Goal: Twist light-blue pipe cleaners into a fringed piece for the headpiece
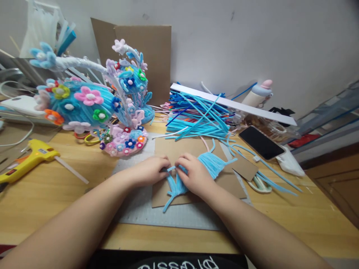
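A light blue piece made of pipe cleaners (212, 165) laid side by side rests on a cardboard sheet (165, 149). Several loose ends stick out from it at both sides. My left hand (153, 170) is closed at its left end, fingertips pinching a light blue pipe cleaner (171, 169). Over the middle of the piece lies my right hand (195, 173), its fingers curled and closed on the pipe cleaners close to my left fingertips. The right hand hides the centre of the piece, and the exact grip of both hands is partly covered.
A grey mat (134, 209) lies under the cardboard. Behind is a pile of blue pipe cleaners (196, 125). Flower-covered pipe-cleaner decorations (81, 104) stand at left, near a yellow glue gun (36, 157). A phone (260, 142) and small cardboard piece (245, 169) are at right.
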`<state>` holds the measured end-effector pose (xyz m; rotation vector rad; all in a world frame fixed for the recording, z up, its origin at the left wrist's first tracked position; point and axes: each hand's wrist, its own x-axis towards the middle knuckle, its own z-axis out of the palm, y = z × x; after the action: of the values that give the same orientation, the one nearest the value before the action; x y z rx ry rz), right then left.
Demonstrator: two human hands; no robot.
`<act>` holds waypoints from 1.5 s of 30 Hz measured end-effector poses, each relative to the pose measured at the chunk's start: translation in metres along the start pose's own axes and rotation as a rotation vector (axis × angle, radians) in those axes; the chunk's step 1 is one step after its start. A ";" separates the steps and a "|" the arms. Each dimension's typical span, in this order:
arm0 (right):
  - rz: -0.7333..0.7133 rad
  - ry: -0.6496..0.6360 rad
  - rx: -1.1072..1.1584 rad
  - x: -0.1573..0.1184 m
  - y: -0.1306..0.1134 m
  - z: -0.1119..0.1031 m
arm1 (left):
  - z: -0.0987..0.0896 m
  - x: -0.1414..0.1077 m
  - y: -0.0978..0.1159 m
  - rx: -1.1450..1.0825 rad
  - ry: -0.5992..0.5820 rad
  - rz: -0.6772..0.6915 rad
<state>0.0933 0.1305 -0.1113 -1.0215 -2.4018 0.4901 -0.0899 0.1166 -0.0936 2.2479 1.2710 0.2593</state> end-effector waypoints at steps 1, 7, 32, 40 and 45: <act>-0.001 -0.002 -0.011 0.000 0.000 0.000 | -0.001 -0.001 0.000 0.006 -0.013 -0.020; -0.011 -0.039 -0.082 -0.001 -0.001 0.000 | -0.009 -0.006 -0.001 -0.041 -0.096 -0.119; 0.039 -0.042 0.034 -0.001 -0.004 -0.003 | -0.001 0.001 0.002 -0.275 -0.008 -0.140; -0.040 -0.054 0.000 0.000 -0.009 -0.006 | 0.002 0.004 -0.004 -0.323 0.011 -0.212; -0.025 -0.048 -0.087 0.000 -0.002 -0.002 | -0.004 0.002 -0.006 -0.291 -0.041 -0.211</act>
<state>0.0930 0.1292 -0.1085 -1.0258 -2.4948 0.4082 -0.0945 0.1223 -0.0940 1.8511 1.3421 0.2968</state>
